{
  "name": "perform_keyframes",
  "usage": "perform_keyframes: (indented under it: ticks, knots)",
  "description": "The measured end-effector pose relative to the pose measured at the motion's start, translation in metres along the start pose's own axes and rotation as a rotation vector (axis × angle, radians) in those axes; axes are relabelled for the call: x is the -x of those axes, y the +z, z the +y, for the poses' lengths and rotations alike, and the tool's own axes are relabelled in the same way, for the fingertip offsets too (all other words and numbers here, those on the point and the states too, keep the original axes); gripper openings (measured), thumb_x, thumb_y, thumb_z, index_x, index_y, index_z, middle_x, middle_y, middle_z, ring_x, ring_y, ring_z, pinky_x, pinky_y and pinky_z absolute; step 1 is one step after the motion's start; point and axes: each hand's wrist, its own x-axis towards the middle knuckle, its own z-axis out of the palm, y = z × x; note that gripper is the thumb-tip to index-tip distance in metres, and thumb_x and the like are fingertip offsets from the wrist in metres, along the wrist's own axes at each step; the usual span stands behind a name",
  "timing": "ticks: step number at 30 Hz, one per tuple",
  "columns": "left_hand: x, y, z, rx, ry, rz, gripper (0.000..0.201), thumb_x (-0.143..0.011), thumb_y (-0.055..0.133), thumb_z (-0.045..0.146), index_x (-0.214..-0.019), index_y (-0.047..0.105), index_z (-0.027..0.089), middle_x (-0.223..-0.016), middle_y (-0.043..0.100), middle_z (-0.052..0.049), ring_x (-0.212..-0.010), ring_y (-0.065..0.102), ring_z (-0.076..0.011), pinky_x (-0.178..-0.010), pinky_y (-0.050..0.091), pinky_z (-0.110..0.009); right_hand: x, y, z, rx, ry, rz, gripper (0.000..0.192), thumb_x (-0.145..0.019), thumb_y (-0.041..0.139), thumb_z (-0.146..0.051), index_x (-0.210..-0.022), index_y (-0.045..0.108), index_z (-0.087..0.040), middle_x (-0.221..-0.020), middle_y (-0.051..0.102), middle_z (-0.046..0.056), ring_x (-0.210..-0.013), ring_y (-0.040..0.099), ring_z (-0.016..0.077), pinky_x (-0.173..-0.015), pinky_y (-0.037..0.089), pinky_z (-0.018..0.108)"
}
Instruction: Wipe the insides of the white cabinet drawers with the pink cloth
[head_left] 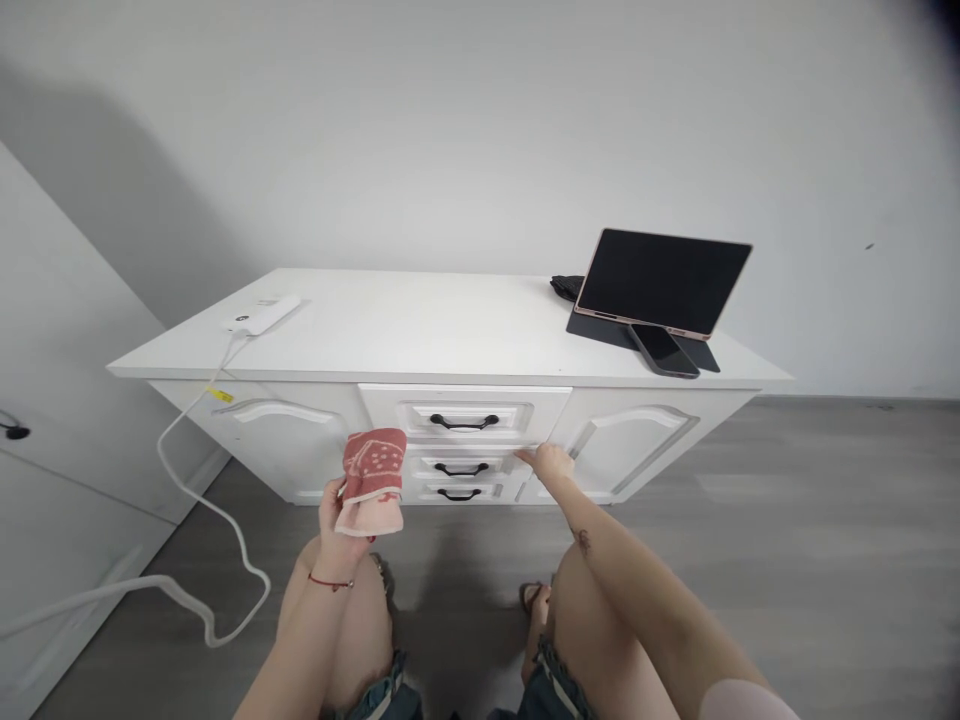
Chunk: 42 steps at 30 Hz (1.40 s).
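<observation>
- Right hand [553, 462]: fingers rest on the top edge of the middle drawer [461, 467], at its right end; the drawer runs leftward from them.
- Left hand [337, 520]: fingers closed on a folded pink towel [370, 480], held just left of the drawers.

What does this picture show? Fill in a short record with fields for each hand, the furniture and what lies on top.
left hand: holds up a folded red cloth
right hand: fingers at the second drawer's top edge
furniture: white cabinet, three drawers, black handles
on top: tablet, phone, white power strip with cable
</observation>
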Motion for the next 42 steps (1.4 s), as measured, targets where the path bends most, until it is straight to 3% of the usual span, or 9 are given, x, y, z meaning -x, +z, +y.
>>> perform_keyframes:
  ticks: [4,7,13,19,23,26,30,35,42]
  knots:
    - [0.008,0.013,0.002,0.039,-0.012,-0.073,0.027,-0.082,0.055,0.035,-0.102,0.067,0.022,-0.097,0.073,-0.006,-0.085,0.068,-0.0238,-0.075,0.056,-0.038,-0.005,-0.001,-0.003,-0.067,0.019,-0.045,0.062,-0.083,0.042,-0.066,-0.096,0.067,-0.01,-0.086,0.07,0.017,-0.09,0.066,0.0277,-0.075,0.049,0.035]
    - [0.009,0.016,0.001,-0.063,-0.021,-0.029,0.021,-0.078,0.058,0.02,-0.095,0.068,0.017,-0.085,0.074,-0.007,-0.072,0.069,-0.0215,-0.067,0.057,-0.034,-0.003,-0.004,-0.008,-0.123,-0.028,-0.108,0.056,-0.088,0.039,-0.058,-0.084,0.069,-0.01,-0.078,0.071,0.015,-0.083,0.067,0.0247,-0.073,0.049,0.033]
    - [0.01,0.013,0.003,-0.145,-0.023,0.042,0.022,-0.069,0.056,0.012,-0.088,0.067,0.012,-0.073,0.072,-0.006,-0.062,0.068,-0.0201,-0.062,0.056,-0.031,0.031,-0.014,-0.028,-0.256,-0.361,-0.249,0.046,-0.088,0.046,-0.041,-0.054,0.065,-0.016,-0.061,0.069,0.006,-0.058,0.064,0.0133,-0.059,0.044,0.02]
    - [0.017,0.02,0.007,-0.114,0.048,0.053,0.024,-0.07,0.054,0.012,-0.09,0.067,0.014,-0.077,0.073,-0.005,-0.067,0.068,-0.0211,-0.064,0.056,-0.032,0.07,-0.035,-0.045,-0.398,-0.601,0.01,0.048,-0.091,0.039,-0.046,-0.06,0.065,-0.019,-0.064,0.068,0.002,-0.067,0.062,0.0135,-0.067,0.041,0.02]
    - [0.019,0.023,0.006,-0.073,0.106,0.078,0.024,-0.072,0.053,0.012,-0.093,0.067,0.015,-0.08,0.073,-0.004,-0.072,0.068,-0.0212,-0.069,0.055,-0.033,0.071,-0.045,-0.055,-0.657,-0.579,0.347,0.051,-0.092,0.033,-0.05,-0.065,0.062,-0.019,-0.059,0.062,0.002,-0.057,0.056,0.0128,-0.061,0.039,0.022]
    - [0.02,0.026,0.005,-0.039,0.135,0.097,0.018,-0.075,0.054,0.014,-0.088,0.067,0.015,-0.078,0.073,-0.004,-0.072,0.068,-0.0196,-0.071,0.055,-0.031,0.065,-0.046,-0.063,-0.851,-0.544,0.473,0.041,-0.09,0.038,-0.05,-0.085,0.062,-0.017,-0.08,0.065,0.005,-0.063,0.057,0.0128,-0.063,0.042,0.023]
    - [0.021,0.03,0.005,-0.026,0.129,0.118,0.011,-0.077,0.058,0.014,-0.083,0.066,0.017,-0.075,0.072,-0.001,-0.07,0.067,-0.0171,-0.07,0.054,-0.029,0.06,-0.039,-0.074,-0.912,-0.61,0.394,0.034,-0.091,0.038,-0.043,-0.104,0.057,-0.018,-0.104,0.061,0.008,-0.068,0.059,0.0127,-0.068,0.047,0.025]
    - [0.022,0.029,0.006,-0.049,0.113,0.146,0.01,-0.077,0.058,0.011,-0.079,0.065,0.017,-0.073,0.072,-0.001,-0.068,0.067,-0.0159,-0.068,0.054,-0.027,0.064,-0.028,-0.087,-0.734,-0.661,0.326,0.031,-0.09,0.04,-0.033,-0.116,0.052,-0.019,-0.12,0.054,0.009,-0.067,0.06,0.013,-0.073,0.049,0.03]
    - [0.025,0.025,0.015,-0.067,0.159,0.179,0.01,-0.076,0.057,0.014,-0.08,0.065,0.018,-0.073,0.071,-0.001,-0.072,0.068,-0.0172,-0.073,0.054,-0.029,0.068,-0.027,-0.086,-0.682,-0.687,0.297,0.028,-0.089,0.044,-0.03,-0.114,0.052,-0.019,-0.114,0.054,0.009,-0.062,0.058,0.0123,-0.072,0.049,0.031]
